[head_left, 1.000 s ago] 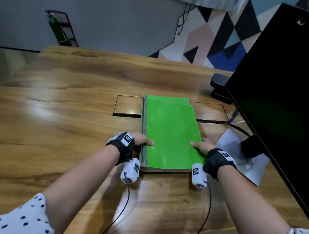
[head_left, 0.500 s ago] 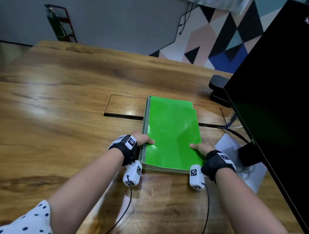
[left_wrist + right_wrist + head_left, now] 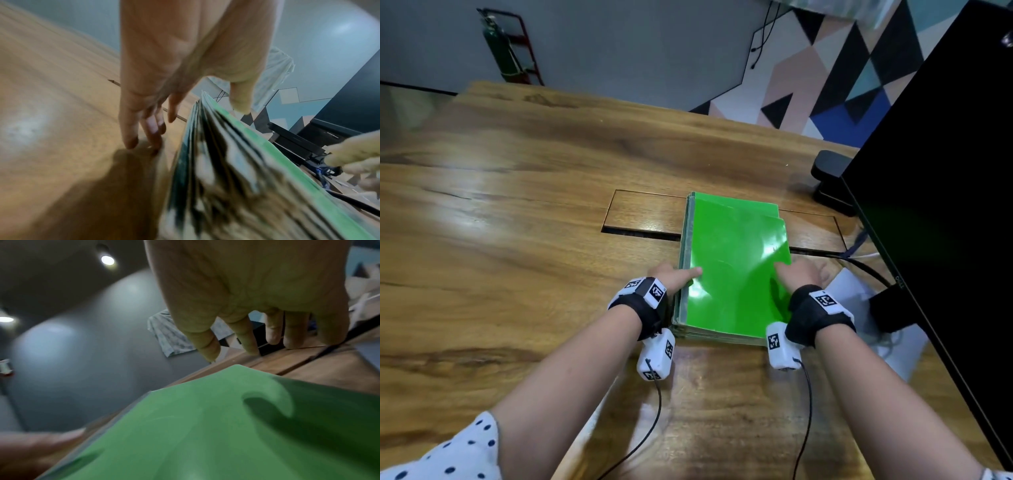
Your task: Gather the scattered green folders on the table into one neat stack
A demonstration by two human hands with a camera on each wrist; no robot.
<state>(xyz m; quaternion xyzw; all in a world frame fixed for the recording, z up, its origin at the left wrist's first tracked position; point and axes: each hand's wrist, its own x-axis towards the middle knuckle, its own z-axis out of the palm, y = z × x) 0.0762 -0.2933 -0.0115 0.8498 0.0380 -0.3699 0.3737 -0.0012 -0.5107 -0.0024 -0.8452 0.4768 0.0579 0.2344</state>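
Stack of green folders (image 3: 736, 267): lying between left hand (image 3: 676, 279) and right hand (image 3: 803, 274), fingers spread, thumbs resting on top. Squaring step; far-right edges are needing alignment next.

I am seeing the green folders (image 3: 736, 267) lying gathered in one stack on the wooden table (image 3: 524, 240), over its inset panel. The glossy top cover is catching glare, and a lower folder is sticking out slightly at the far edge and right corner.
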